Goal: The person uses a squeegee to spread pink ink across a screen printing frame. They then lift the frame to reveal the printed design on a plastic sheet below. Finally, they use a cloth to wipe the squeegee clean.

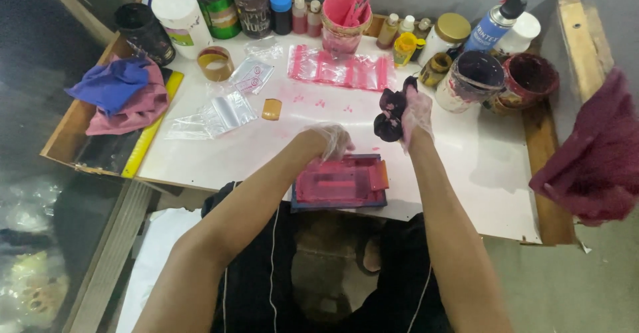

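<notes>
- White tabletop (466, 153), pink-stained, carries the work.
- One small pink printing screen (341, 181) in a dark frame lies at the near edge; left hand (329, 140), gloved, presses its far rim, fingers bent.
- One dark rag (389, 115) bunched in the right hand (416, 113), raised just beside the screen.
- Two stained jars (499, 80) stand right; one red cloth (592, 160) hangs beyond.

Thin clear plastic gloves, both hands; arms bare; black top w/ white cords.
</notes>
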